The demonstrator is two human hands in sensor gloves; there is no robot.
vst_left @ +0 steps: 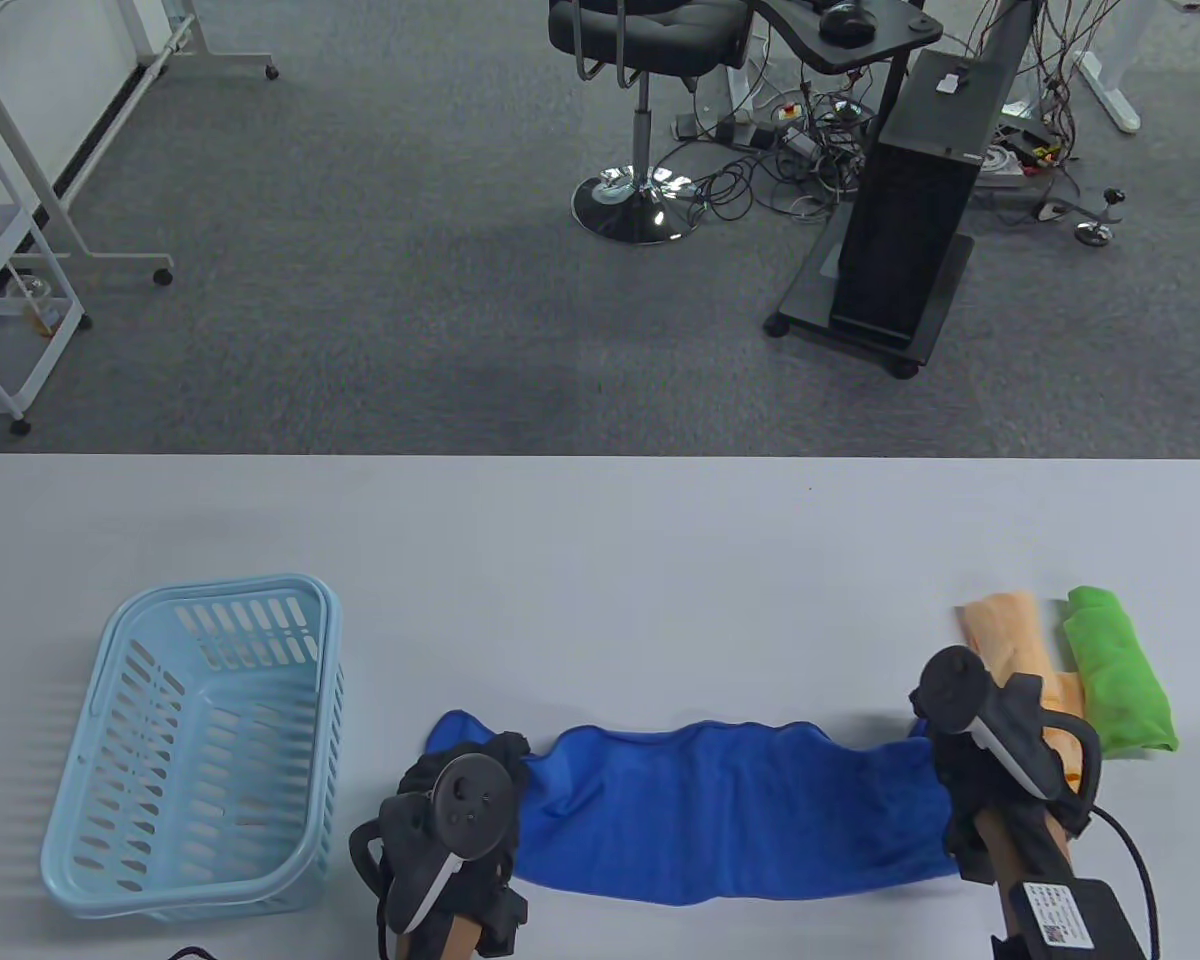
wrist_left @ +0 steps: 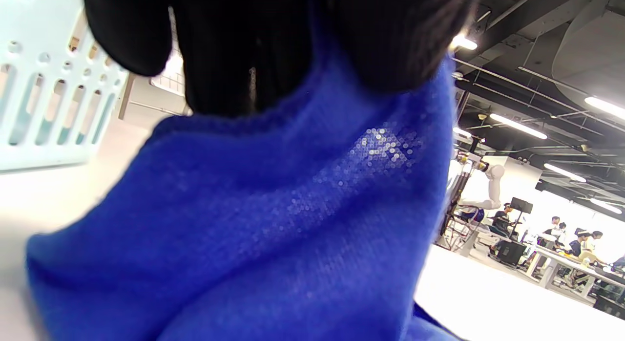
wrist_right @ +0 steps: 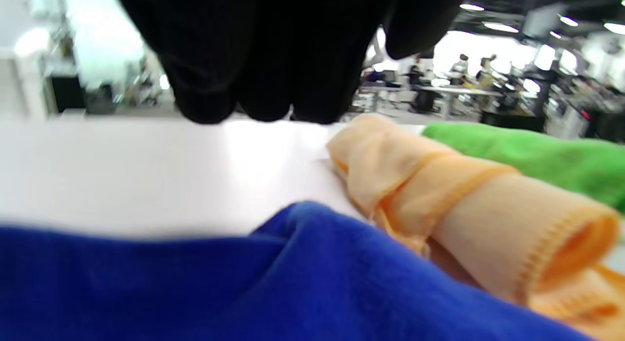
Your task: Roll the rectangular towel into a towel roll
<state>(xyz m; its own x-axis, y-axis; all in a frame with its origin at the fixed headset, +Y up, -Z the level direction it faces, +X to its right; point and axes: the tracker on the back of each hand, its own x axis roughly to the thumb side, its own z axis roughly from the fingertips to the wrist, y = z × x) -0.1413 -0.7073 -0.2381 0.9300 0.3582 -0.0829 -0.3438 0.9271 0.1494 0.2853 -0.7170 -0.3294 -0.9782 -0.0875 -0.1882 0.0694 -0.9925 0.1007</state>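
A rectangular blue terry towel (vst_left: 730, 815) is being held stretched along the near edge of the white table (vst_left: 600, 540), evidently to flatten it for rolling. Its left end is being pinched by the left hand (vst_left: 460, 800). The right hand (vst_left: 970, 740) is being held at the other end; its grasp cannot be told. Only the right wrist view is showing the rolled orange towel (wrist_right: 439, 204) beside it.

1. The blue towel (vst_left: 730, 815) between the hands was soft, matt knitted cloth.
2. The basket (vst_left: 90, 800) left of the left hand (vst_left: 460, 850) was smooth, slotted plastic.
3. The table (vst_left: 600, 540) looked smooth and matt.
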